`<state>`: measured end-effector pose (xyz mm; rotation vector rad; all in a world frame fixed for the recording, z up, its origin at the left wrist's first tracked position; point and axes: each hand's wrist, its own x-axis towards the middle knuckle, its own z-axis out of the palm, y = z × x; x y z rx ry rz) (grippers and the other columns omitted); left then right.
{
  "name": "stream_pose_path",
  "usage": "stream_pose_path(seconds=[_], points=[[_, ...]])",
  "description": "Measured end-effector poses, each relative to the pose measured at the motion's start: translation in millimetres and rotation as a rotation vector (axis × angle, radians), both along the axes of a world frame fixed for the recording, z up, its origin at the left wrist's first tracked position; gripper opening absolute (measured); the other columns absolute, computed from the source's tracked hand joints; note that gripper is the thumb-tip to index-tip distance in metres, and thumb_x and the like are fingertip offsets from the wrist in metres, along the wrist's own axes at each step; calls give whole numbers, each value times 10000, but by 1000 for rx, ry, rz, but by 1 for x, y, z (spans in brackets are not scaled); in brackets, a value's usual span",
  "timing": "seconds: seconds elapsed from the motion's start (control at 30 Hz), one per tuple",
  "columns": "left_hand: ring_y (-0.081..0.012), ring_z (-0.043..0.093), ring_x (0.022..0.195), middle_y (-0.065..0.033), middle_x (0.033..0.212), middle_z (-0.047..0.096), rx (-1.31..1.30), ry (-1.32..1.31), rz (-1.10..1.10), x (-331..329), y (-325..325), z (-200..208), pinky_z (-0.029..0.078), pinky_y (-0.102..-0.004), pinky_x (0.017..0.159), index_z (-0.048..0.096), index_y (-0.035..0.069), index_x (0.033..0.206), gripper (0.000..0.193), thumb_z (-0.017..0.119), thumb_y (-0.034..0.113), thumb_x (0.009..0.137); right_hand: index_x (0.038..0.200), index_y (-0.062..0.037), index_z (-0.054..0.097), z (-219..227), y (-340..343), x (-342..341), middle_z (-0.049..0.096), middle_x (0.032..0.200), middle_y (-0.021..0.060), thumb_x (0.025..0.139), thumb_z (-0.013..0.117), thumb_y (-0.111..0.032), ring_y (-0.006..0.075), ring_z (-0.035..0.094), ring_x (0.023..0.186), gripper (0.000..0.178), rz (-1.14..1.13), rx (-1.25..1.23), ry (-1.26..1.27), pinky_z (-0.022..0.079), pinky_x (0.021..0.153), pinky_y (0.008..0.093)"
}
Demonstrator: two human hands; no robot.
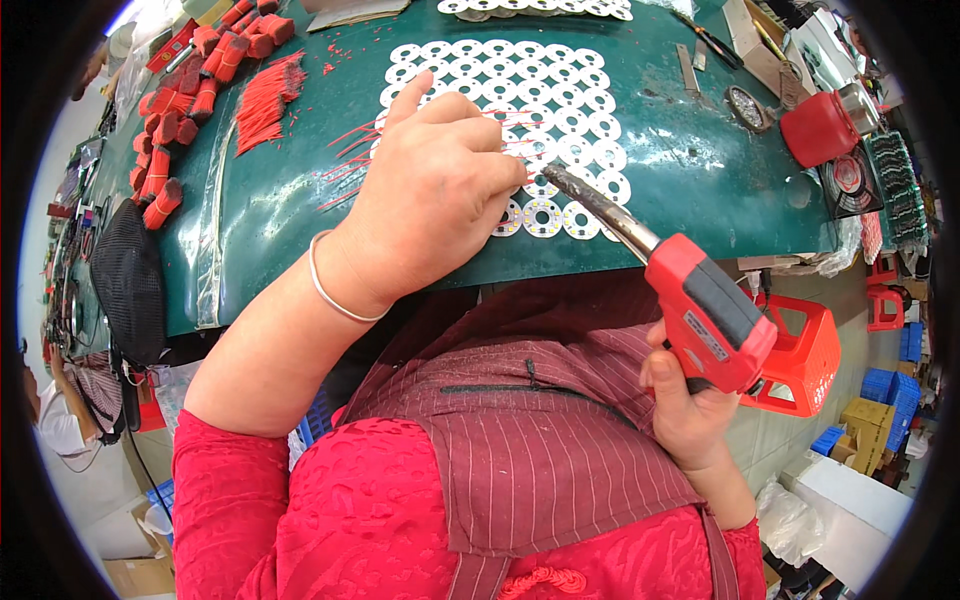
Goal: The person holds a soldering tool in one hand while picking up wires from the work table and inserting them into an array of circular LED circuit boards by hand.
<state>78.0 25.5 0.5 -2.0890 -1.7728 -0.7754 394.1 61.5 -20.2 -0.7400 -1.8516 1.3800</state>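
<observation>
A panel of round white circuit boards (pixel 570 97), with ring-shaped discs joined in rows, lies on the green tabletop. Over its near left part hangs my left hand (pixel 430 195), index finger raised and the other fingers closed in a pinch around a red wire. Several thin red wires (pixel 345 165) stick out past its left side; my hand hides where they end. My right hand (pixel 692 415) grips a red and black soldering gun (pixel 712 312) from below. The gun's dark tip (pixel 550 173) points at the boards, close to my left fingertips.
Loose cut red wires (pixel 268 105) and tied red wire bundles (pixel 160 175) lie at the left. A black mesh cap (pixel 128 280) hangs by the left table edge. Pliers (pixel 712 42), a round tin (pixel 747 108) and a red container (pixel 820 128) stand at the right. A red stool (pixel 812 350) is below.
</observation>
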Motion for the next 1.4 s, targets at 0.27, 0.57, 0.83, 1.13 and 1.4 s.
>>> stream_pose_path(seconds=[0.27, 0.57, 0.83, 1.13, 1.4], points=[[-238, 641, 906, -5, 783, 599, 13, 4, -5, 0, 0, 0, 422, -581, 1106, 775, 161, 839, 117, 823, 97, 755, 1313, 53, 612, 6, -1, -10, 714, 1251, 174, 957, 747, -24, 193, 702, 1040, 388, -5, -33, 39, 555, 929, 320], [-235, 644, 898, 0, 779, 599, 12, 19, 4, 0, 0, 0, 427, -578, 1098, 777, 161, 839, 113, 826, 101, 756, 1253, 30, 652, -2, 3, 1, 724, 1099, 106, 937, 765, -5, 184, 709, 1004, 337, 29, 12, -64, 579, 886, 319], [-235, 643, 903, 3, 788, 604, 10, 5, -2, 0, 0, 0, 433, -572, 1086, 777, 162, 833, 112, 827, 99, 755, 1376, 48, 555, -2, 0, -4, 681, 1303, 214, 953, 749, -11, 238, 683, 1171, 469, 15, -39, 91, 556, 914, 341], [-249, 628, 945, -5, 813, 602, 117, -47, -50, 4, 2, 2, 418, -558, 1088, 767, 150, 833, 131, 830, 93, 733, 1402, 24, 539, -1, 3, 3, 690, 1288, 204, 957, 762, -60, 136, 652, 911, 504, 0, -71, 128, 543, 788, 285], [-245, 629, 932, -1, 797, 578, 42, -17, -76, 5, 1, -2, 408, -563, 1106, 770, 159, 865, 142, 822, 93, 751, 1414, 21, 542, 3, -2, 7, 705, 1260, 192, 977, 741, -77, 111, 646, 826, 490, -26, -69, 83, 545, 721, 264]])
